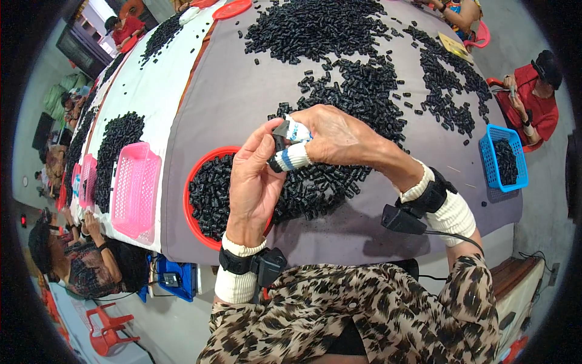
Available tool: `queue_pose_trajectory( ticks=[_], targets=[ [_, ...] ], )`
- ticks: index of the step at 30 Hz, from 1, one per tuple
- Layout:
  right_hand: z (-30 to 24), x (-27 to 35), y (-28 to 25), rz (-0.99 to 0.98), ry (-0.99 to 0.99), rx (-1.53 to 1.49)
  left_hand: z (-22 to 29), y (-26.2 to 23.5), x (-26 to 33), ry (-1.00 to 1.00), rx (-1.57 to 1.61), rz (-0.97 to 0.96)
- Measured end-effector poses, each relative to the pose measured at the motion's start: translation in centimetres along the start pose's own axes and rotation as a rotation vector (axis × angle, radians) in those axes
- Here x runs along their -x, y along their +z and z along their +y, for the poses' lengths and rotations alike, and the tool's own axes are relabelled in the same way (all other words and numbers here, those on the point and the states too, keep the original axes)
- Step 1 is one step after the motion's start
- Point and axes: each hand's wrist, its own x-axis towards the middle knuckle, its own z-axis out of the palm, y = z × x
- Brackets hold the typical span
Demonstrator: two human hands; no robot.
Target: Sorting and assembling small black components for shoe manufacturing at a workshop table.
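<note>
the left hand (pixel 251 188) pinches a black piece (pixel 280 131) with its thumb and fingers, up above the red tub (pixel 187 203) and the bits next to it. the right hand (pixel 339 130) comes in from the other side, with its fingers bent in close to the piece. some of them wear white wraps (pixel 294 156) with blue marks. i can't tell if the right hand grips the piece too, as the fingers hide that spot. the piece is small, so it could slip if the left thumb lets up, or if the wraps slide on it. if both hands push hard at once, it could pop out, or a finger could get nipped

the tub below is full of black bits (pixel 212 188). a dropped piece could land there and be hard to find, since it looks much like the rest. beside the tub a big pile (pixel 357 97) lies on the desk (pixel 236 97); if the right arm dips, it could sweep bits about. a cord (pixel 448 233) runs from the black box (pixel 403 219) on the right wrist, and it could snag if that arm reaches far

farther out, a blue basket (pixel 488 159) with bits in it sits by the desk's right edge, where a bump could tip it. a pink basket (pixel 136 191) is on the white cloth (pixel 157 85) at the left, well apart from the hands
</note>
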Motion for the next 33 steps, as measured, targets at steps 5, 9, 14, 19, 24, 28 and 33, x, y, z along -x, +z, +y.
queue_pose_trajectory(
  ticks=[5, 9, 14, 19, 24, 28, 33],
  targets=[
    [-0.2, 0.0, 0.0, -0.017, 0.015, 0.014, 0.0, -0.3, 0.1, -0.021, 0.082, -0.027],
    [0.1, 0.0, 0.1, -0.021, 0.017, -0.016, -0.1, 0.0, 0.0, -0.024, 0.068, -0.001],
    [0.5, 0.0, 0.1, -0.051, -0.004, 0.012, -0.2, -0.9, -0.3, -0.042, 0.098, -0.062],
    [0.2, 0.1, 0.1, -0.071, -0.045, -0.007, -0.2, -0.8, -0.1, -0.01, 0.051, -0.035],
    [1.0, 0.1, 0.5, -0.042, -0.101, 0.013, -0.3, -0.6, 0.0, -0.01, -0.024, -0.019],
    [1.0, 0.4, 0.6, 0.018, -0.15, 0.06, -0.2, -0.3, 0.1, -0.007, -0.015, -0.012],
    [-0.8, 1.0, -0.1, 0.045, 0.018, -0.049, -0.2, 0.3, 0.4, -0.029, 0.16, -0.015]
  ],
)
